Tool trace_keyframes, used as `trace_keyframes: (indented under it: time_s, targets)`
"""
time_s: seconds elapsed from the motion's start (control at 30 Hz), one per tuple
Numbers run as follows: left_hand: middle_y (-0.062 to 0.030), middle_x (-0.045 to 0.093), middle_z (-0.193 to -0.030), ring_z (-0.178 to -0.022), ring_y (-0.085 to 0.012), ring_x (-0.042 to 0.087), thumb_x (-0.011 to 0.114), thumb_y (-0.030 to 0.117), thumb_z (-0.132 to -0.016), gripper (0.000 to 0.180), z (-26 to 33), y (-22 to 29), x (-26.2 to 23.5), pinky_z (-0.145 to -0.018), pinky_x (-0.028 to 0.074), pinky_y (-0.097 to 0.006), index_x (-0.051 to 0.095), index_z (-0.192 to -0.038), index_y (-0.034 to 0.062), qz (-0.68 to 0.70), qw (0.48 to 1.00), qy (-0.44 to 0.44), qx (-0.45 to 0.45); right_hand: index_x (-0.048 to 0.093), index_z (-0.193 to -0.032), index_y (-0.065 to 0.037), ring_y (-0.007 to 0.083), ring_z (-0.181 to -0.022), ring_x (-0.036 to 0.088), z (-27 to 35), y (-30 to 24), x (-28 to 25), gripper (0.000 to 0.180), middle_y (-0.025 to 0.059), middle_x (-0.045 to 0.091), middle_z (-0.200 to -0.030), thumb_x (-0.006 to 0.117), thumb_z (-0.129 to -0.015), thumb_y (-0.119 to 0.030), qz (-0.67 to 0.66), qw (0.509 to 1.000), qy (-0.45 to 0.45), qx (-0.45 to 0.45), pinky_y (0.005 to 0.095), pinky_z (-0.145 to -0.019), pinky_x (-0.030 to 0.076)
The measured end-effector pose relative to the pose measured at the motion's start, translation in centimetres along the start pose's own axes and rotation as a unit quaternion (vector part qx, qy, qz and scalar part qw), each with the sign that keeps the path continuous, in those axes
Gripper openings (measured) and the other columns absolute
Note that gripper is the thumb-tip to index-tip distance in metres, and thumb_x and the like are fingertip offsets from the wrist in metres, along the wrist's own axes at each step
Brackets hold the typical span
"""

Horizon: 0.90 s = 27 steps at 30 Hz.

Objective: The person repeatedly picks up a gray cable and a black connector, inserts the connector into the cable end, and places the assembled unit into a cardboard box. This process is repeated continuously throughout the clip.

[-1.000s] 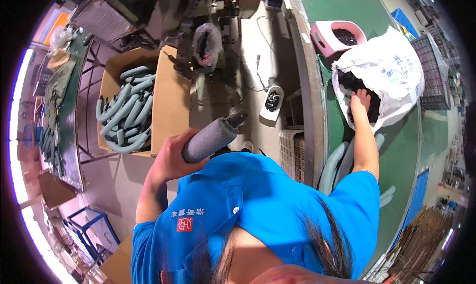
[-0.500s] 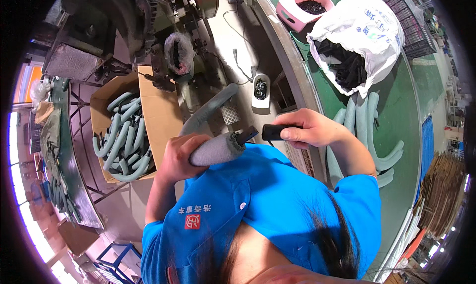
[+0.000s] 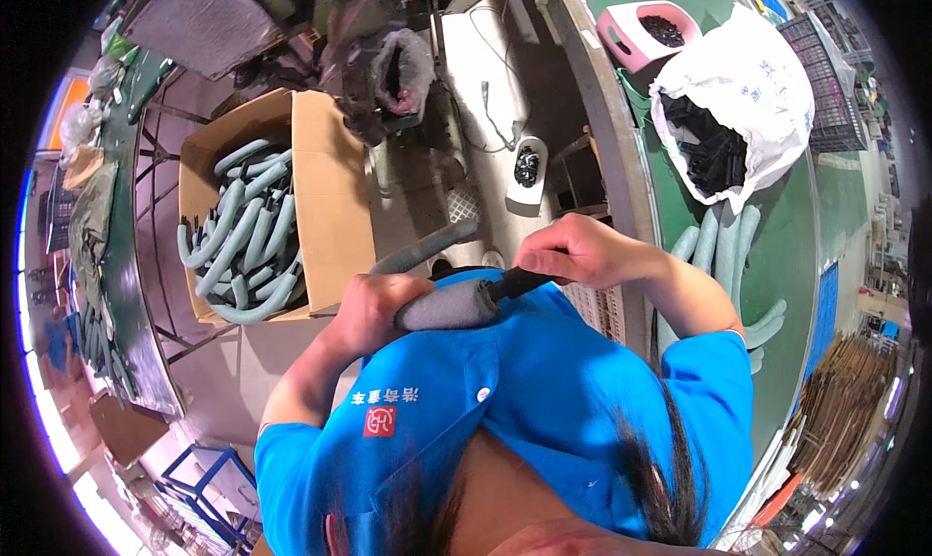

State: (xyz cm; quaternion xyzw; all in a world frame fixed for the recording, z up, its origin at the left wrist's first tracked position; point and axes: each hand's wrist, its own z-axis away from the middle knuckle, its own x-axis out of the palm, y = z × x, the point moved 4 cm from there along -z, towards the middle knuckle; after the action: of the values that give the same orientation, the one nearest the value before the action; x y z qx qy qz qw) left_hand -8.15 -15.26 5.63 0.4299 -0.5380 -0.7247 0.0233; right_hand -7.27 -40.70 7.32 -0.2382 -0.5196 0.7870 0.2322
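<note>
Looks like the right hand [image 3: 582,250] has come in toward the left since half a second ago, so the black piece [image 3: 519,280] that was apart from the grey foam tube [image 3: 449,307] is now right up at its end. Right fingers are pinching that piece; left hand [image 3: 382,309] has its fingers wrapped round the tube, in front of the blue shirt [image 3: 563,381]. Can't tell how far the piece is on. White sack [image 3: 752,90] of black pieces sits on the green desk [image 3: 791,255], cardboard box [image 3: 335,207] of foam tubes [image 3: 225,241] off left.
</note>
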Motion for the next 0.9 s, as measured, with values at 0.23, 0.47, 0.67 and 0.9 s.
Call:
trace_keyframes:
  time_s: [0.23,0.47,0.67,0.9]
  targets:
    - [-0.0088,0.064,-0.079,-0.073,-0.0297,0.064,0.073,0.009,-0.056,0.035,1.7,-3.5,-3.5,-0.061,0.050,-0.036,0.061,-0.089,0.0111,-0.047,0.995,0.088,0.002,0.062,-0.086,-0.003,0.0068,-0.050,0.046,-6.4,-1.2,2.0,0.039,0.0006,0.048,-0.054,0.044,-0.098,-0.035,-0.081,0.993,0.083,-0.005,0.0250,-0.047,0.036]
    - [-0.0114,0.063,-0.083,-0.078,-0.0327,0.063,0.073,0.012,-0.056,0.040,1.9,-11.0,-6.4,-0.064,0.051,-0.041,0.058,-0.093,0.0099,-0.159,0.964,0.204,-0.066,0.057,-0.074,-0.002,0.0130,-0.047,0.043,-15.8,2.4,-0.6,0.040,0.0056,0.043,-0.049,0.048,-0.096,-0.034,0.054,0.950,0.302,-0.053,0.0331,-0.046,0.032]
    - [-0.0186,0.063,-0.084,-0.081,-0.0365,0.063,0.070,0.009,-0.060,0.038,-0.8,-15.5,-12.7,-0.070,0.051,-0.039,0.059,-0.097,0.0042,-0.129,0.963,0.221,-0.084,0.057,-0.074,-0.001,0.0367,-0.063,0.060,-22.7,-1.1,-6.0,0.043,0.0193,0.059,-0.063,0.042,-0.097,-0.035,0.207,0.888,0.399,-0.100,0.0430,-0.058,0.045]
    - [-0.0168,0.062,-0.083,-0.079,-0.0339,0.063,0.065,0.007,-0.063,0.035,-3.4,-16.8,-17.4,-0.069,0.049,-0.037,0.059,-0.097,0.0052,-0.166,0.951,0.262,-0.011,0.049,-0.118,-0.003,0.0403,-0.109,0.050,-26.3,-0.3,-8.9,0.030,0.0221,0.053,-0.118,0.046,-0.094,-0.021,0.384,0.805,0.430,-0.140,0.0442,-0.090,0.041]
